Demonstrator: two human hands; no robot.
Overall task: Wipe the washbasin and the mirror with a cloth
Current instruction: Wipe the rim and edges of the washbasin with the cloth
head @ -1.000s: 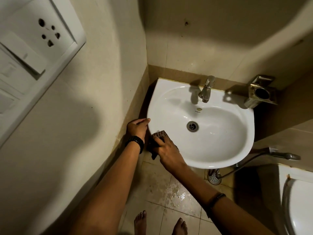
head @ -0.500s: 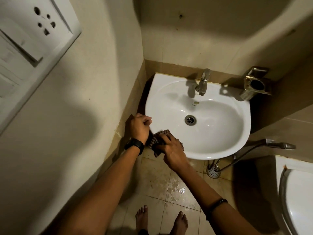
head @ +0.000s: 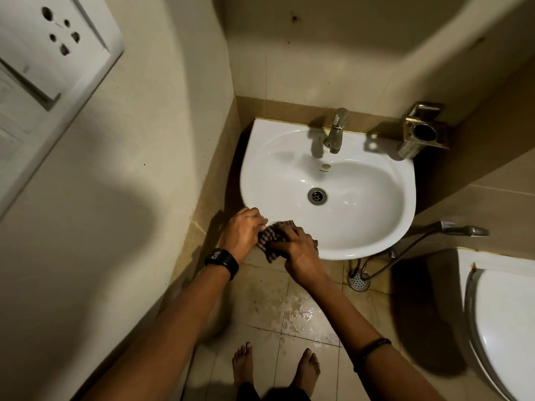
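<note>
A white washbasin (head: 376, 221) hangs in the corner, with a metal tap (head: 335, 131) at its back and a drain (head: 317, 195) in the bowl. A dark checked cloth (head: 270, 237) lies bunched on the basin's near left rim. My right hand (head: 298, 250) grips the cloth from above. My left hand (head: 241, 231), a black watch on its wrist, curls its fingers at the rim and pinches the cloth's left edge. No mirror is in view.
A metal holder (head: 421, 131) is fixed to the wall right of the tap. A spray hose (head: 460, 230) hangs under the basin, above a floor drain (head: 358, 280). A toilet (head: 509, 328) stands at right. A socket plate (head: 55, 39) is on the left wall. The floor tiles are wet.
My left hand has closed from a flat rest on the rim and taken the cloth's edge. My right hand with the cloth has shifted slightly along the near rim.
</note>
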